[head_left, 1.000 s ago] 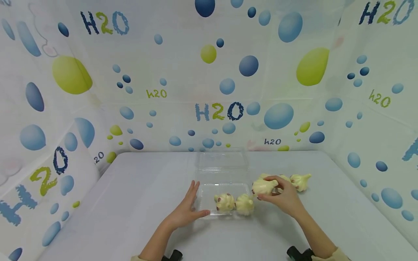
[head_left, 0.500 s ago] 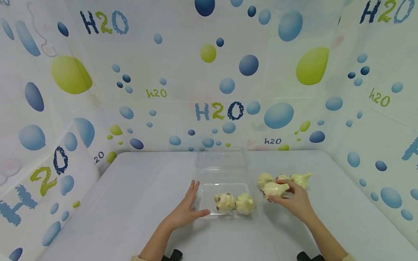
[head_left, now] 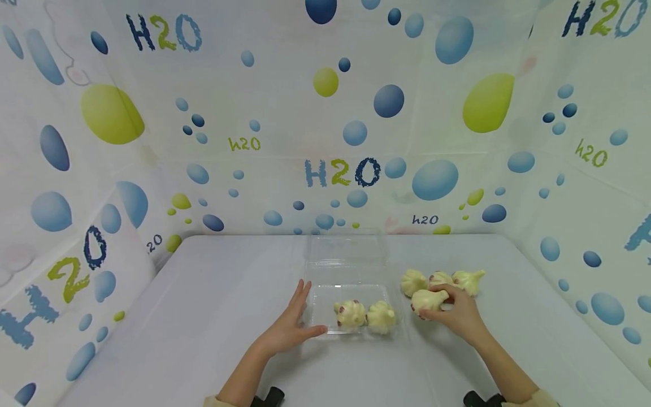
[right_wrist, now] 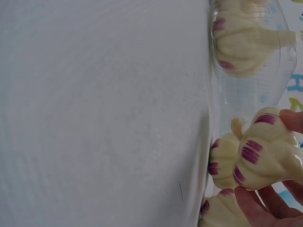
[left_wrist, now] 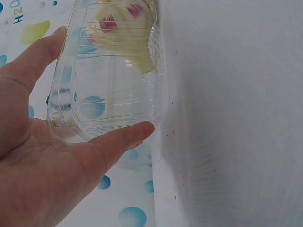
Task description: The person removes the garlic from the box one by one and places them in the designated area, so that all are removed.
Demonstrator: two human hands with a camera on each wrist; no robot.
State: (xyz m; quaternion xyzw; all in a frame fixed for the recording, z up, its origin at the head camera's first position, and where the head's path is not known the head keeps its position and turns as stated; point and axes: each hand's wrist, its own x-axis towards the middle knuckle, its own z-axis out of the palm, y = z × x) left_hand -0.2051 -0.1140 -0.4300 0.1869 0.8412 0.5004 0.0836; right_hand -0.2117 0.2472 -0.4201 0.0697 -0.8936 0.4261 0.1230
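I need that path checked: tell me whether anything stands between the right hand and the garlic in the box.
Yes: the held garlic, on the box-facing side of the right hand, then the right wall of the clear box. Its lid lies folded back, out of the way.

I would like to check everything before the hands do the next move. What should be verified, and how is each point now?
1. Right hand grips a garlic bulb: ok.
2. Left hand at the side of the clear container: ok.
3. Lid open: ok.
4. Two bulbs inside the container: ok.
5. Held bulb apart from the three loose bulbs: cannot tell, they overlap in view.
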